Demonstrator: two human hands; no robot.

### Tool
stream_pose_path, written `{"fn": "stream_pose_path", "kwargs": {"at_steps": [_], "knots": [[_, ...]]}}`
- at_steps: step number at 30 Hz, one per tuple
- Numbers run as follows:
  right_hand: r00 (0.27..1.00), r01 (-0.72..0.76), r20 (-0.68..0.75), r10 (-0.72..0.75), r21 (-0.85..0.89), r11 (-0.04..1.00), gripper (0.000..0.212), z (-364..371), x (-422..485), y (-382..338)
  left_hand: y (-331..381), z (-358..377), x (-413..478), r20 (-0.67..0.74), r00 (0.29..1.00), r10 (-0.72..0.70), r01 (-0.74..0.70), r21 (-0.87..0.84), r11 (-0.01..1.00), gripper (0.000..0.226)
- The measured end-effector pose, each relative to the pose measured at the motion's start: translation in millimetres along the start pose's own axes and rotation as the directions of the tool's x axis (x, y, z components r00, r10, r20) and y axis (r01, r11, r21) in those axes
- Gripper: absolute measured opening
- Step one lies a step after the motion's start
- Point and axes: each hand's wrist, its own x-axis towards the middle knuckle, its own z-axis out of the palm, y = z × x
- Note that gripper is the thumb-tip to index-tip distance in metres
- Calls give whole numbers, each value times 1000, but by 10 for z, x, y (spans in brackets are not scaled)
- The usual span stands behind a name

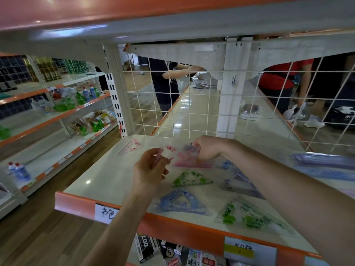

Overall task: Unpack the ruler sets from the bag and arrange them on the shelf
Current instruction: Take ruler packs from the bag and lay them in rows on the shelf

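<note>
Ruler set in hand (172,157): clear packet with pink print, held just above the far middle of the shelf, stretched between both hands
Side shelving (57,116): far left across the wood floor, orange-edged tiers carrying green and blue bottles
Shelf (92,181): white deck with an orange front lip, wire grid (192,104) standing along its far side
Handwritten label (106,211): stuck on the near lip, left of the left forearm
Far pink set (130,146): flat on the deck at the far left, apart from the hands
Left hand (150,168): forearm rising from the near edge, wrist bent, thumb and forefinger pinching the packet's left end, other fingers loosely curled below
Blue set (180,202): flat by the near lip, just right of the left forearm
Green set (192,179): flat, between the blue set and the hands
Right hand (208,148): arm reaching in from the near right, knuckles up, fingers clenched on the packet's right end
Purple set (238,181): flat, partly hidden beneath the right forearm
Near green set (247,217): flat at the near right, blurred
Purple stack (324,160): packets piled at the far right of the deck
</note>
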Motion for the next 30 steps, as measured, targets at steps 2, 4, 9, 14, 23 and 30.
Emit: {"fn": "stream_pose_path", "kwargs": {"at_steps": [2, 4, 9, 14, 23, 30], "knots": [[1000, 0, 0, 0, -4, 1000, 48, 15, 16, 16, -3, -6, 1, -1, 1000, -2, 2, -9, 1000, 22], [1000, 10, 3, -10, -17, 1000, 44, 22, 26, 43, -9, -9, 4, 0, 1000, -7, 7, -13, 1000, 22], [990, 86, -121, -74, 92, 992, 47, -53, -55, 111, -12, 10, 9, 3, 1000, -22, 22, 3, 1000, 19], [937, 299, -218, -272, 100, 949, 46, -70, -270, -56, 45, 48, 37, 9, 999, -39, 39, 14, 999, 12], [865, 332, -294, -407, -275, 903, 73, 18, -318, -192, 239, 139, 228, 111, 986, -124, 123, 19, 992, 10], [906, 287, -241, -348, -252, 924, 68, 12, -273, -142, 229, 172, 265, 187, 968, -169, 153, 95, 984, 11]]}}
